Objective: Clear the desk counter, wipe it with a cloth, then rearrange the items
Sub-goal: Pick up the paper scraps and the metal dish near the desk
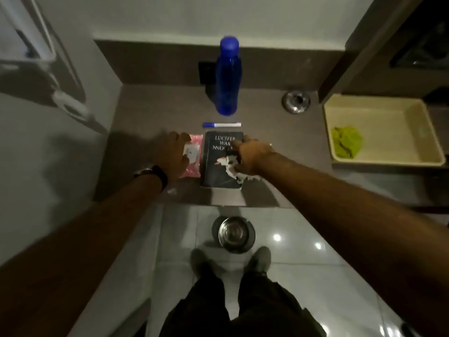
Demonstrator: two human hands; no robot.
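A dark book (220, 164) with white title letters lies flat near the front of the brown counter (150, 110). My right hand (250, 155) rests on the book's right edge, fingers curled over it. A pink packet (193, 156) lies just left of the book, and my left hand (173, 154) lies flat on it. Behind the book a blue-capped white pen (221, 124) lies crosswise. A tall blue bottle (228, 76) stands upright at the back. A green cloth (346, 141) sits in the cream tray (388, 161) at right.
A metal grommet (296, 101) sits in the counter behind the tray. On the tiled floor below the front edge stands a steel bowl (234, 234), just ahead of my feet. A dark cabinet (388, 45) rises at the back right; a wall closes the left side.
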